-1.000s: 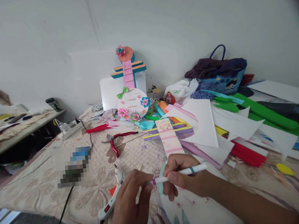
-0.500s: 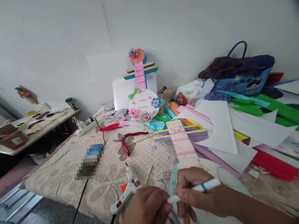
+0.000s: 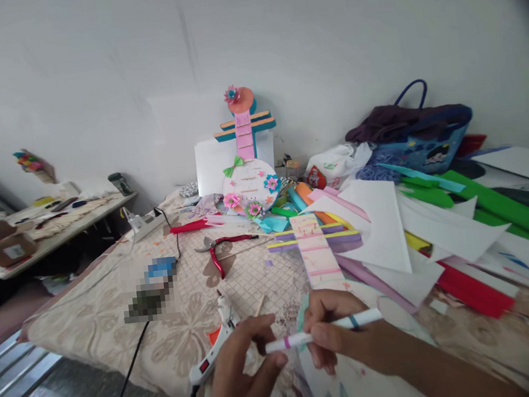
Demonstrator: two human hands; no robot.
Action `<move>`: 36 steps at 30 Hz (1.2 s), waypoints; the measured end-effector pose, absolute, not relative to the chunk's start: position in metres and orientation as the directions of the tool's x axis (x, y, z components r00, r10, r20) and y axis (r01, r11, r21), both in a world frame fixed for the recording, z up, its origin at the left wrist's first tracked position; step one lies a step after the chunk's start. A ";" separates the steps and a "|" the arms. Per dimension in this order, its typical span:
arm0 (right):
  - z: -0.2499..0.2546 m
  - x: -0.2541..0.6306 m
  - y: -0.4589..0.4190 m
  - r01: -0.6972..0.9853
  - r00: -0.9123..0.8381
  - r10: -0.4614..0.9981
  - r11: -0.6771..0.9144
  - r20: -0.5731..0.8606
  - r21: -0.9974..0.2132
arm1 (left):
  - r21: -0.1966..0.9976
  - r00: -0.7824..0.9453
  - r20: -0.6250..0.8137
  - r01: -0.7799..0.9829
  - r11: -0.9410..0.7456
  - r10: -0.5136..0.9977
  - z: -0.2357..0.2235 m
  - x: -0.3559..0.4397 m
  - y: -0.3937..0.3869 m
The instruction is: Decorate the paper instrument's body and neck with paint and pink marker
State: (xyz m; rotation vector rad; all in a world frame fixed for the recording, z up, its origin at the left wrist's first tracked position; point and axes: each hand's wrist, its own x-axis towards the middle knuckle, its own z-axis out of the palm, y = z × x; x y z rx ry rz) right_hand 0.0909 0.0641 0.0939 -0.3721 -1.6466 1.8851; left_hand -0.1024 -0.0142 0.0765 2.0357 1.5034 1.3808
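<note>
My right hand (image 3: 337, 329) grips a white marker pen (image 3: 321, 332), which has a teal band toward one end and a purple band toward the other. My left hand (image 3: 250, 362) is open, its thumb and forefinger apart on either side of the marker's purple-banded end; whether they touch it I cannot tell. Beneath my right hand lies a lute-shaped paper craft (image 3: 316, 249), with a pale pink neck, yellow-and-purple crossbars and a white rounded body partly hidden by my hands. A white glue gun (image 3: 214, 353) lies beside my left hand.
Red-handled pliers (image 3: 216, 253) and a phone-like blurred object (image 3: 154, 290) lie on the cloth. A finished lute-shaped craft (image 3: 246, 144) leans at the wall. Paper sheets (image 3: 379, 225), a blue bag (image 3: 438, 150) and a power strip (image 3: 148, 225) are around. A black cord (image 3: 135, 367) hangs over the edge.
My left fingers, pinched at the marker's end before, have spread apart. The purple band now shows, and the marker has shifted slightly left. The view has turned slightly right.
</note>
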 end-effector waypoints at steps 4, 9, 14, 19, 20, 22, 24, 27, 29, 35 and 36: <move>0.090 0.084 0.063 -0.368 -0.742 0.652 -0.204 0.155 -0.907 | 0.444 0.086 0.704 0.721 -0.532 0.705 0.087 -0.095 -0.007; 0.098 0.081 0.060 -0.302 -0.712 0.696 -0.190 0.089 -0.934 | 0.380 0.160 0.737 0.705 -0.598 0.657 0.094 -0.084 -0.001; 0.102 0.083 0.062 -0.310 -0.750 0.654 -0.211 0.101 -0.927 | 0.350 0.200 0.752 0.686 -0.638 0.628 0.097 -0.081 0.000; 0.101 0.087 0.060 -0.337 -0.727 0.674 -0.186 0.130 -0.923 | 0.254 0.204 0.784 0.757 -0.602 0.587 0.098 -0.079 -0.001; 0.100 0.087 0.059 -0.348 -0.712 0.689 -0.179 0.135 -0.920 | 0.225 0.225 0.780 0.770 -0.597 0.584 0.100 -0.079 -0.001; 0.097 0.088 0.056 -0.358 -0.688 0.713 -0.172 0.135 -0.918 | 0.162 0.302 0.757 0.773 -0.614 0.580 0.106 -0.078 0.001; 0.096 0.089 0.054 -0.338 -0.684 0.718 -0.156 0.128 -0.928 | 0.105 0.377 0.730 0.762 -0.639 0.570 0.112 -0.076 0.002; 0.100 0.093 0.054 -0.273 -0.673 0.726 -0.062 0.145 -0.960 | 0.092 0.391 0.711 0.772 -0.629 0.584 0.115 -0.073 0.001; 0.107 0.095 0.057 -0.254 -0.649 0.737 0.021 0.187 -0.967 | 0.139 0.351 0.708 0.781 -0.609 0.612 0.113 -0.074 0.002; 0.138 0.099 0.062 -0.693 -0.345 0.899 -0.049 0.271 -0.719 | 0.262 0.285 0.655 0.784 -0.564 0.700 0.102 -0.068 0.012; 0.141 0.100 0.060 -0.757 -0.335 0.915 -0.119 0.226 -0.642 | 0.263 0.306 0.647 0.770 -0.581 0.698 0.099 -0.063 0.014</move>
